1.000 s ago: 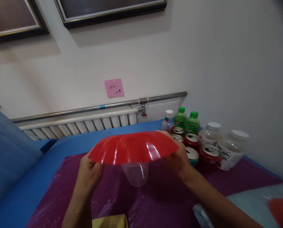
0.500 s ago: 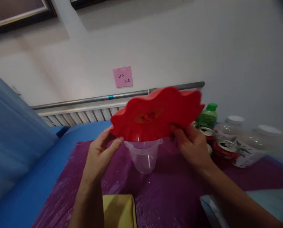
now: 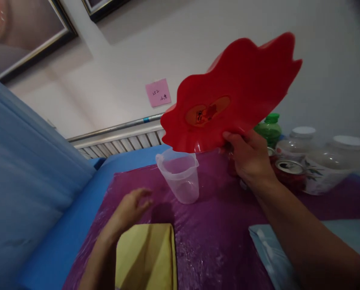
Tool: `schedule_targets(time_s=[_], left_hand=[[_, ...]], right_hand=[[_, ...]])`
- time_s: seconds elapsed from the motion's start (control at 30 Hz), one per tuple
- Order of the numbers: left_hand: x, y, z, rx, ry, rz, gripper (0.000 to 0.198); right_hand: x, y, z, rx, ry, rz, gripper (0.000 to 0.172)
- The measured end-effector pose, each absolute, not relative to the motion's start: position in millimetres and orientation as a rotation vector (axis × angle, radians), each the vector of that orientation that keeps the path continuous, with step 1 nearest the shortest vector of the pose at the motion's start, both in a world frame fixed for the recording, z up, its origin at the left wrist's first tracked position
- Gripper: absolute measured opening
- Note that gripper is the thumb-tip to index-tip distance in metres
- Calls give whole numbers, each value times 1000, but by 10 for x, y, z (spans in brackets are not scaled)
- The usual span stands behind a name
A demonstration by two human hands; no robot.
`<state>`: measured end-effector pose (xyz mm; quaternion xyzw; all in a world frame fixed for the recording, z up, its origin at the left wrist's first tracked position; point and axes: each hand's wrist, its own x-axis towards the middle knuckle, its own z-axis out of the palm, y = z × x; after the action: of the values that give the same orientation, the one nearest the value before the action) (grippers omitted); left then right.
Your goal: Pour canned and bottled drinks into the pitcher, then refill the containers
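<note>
My right hand (image 3: 249, 155) grips the lower edge of a red plastic tray (image 3: 252, 88) with a wavy, petal-like rim. The tray is held up and tilted, its right end higher, and an orange patch with dark print shows in its middle. Below its left part, a clear plastic measuring jug (image 3: 181, 181) stands upright on the purple sheet (image 3: 204, 241). My left hand (image 3: 134, 206) is empty, fingers apart and slightly curled, to the left of the jug. Under that hand and nearer to me lies a folded yellow cloth (image 3: 150, 257).
At the right stand a green bottle (image 3: 270, 131), drink cans (image 3: 289, 171) and two clear jars with white lids (image 3: 331, 167). A light blue folded cloth (image 3: 264, 245) lies at the front right. A blue curtain (image 3: 25, 173) hangs at the left; a radiator (image 3: 122, 143) lines the wall.
My left hand has let go of the red tray and dropped lower, beside the jug. My right hand has raised and tilted the tray up to the right, uncovering the jug's mouth.
</note>
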<state>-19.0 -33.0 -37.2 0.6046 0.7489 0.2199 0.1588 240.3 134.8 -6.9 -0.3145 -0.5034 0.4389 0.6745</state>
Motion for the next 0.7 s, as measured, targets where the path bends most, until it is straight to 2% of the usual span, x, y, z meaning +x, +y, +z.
schedule_targets(time_s=[0.07,0.27,0.43,0.6,0.7], left_hand=[[-146,-519,-606,1750,2091,423,28],[-50,-722,-988,1752,2120,129,39],[-94,-814,-886,1797,2159,91,15],[-257,-1154,-433,1716,1929,359,10],[-437,-1099,-194,1468,1970,642,29]], right_hand=[[2426,1352,-44,-702,-1124,992,14],[2418,1400,-72,-680,-1103,1022,15],[2424,1449,-120,-671,-1121,1011,12],[2416,1478,-148,-697,-1124,994,17],[2401,1460,-157,-689,-1144,979,17]])
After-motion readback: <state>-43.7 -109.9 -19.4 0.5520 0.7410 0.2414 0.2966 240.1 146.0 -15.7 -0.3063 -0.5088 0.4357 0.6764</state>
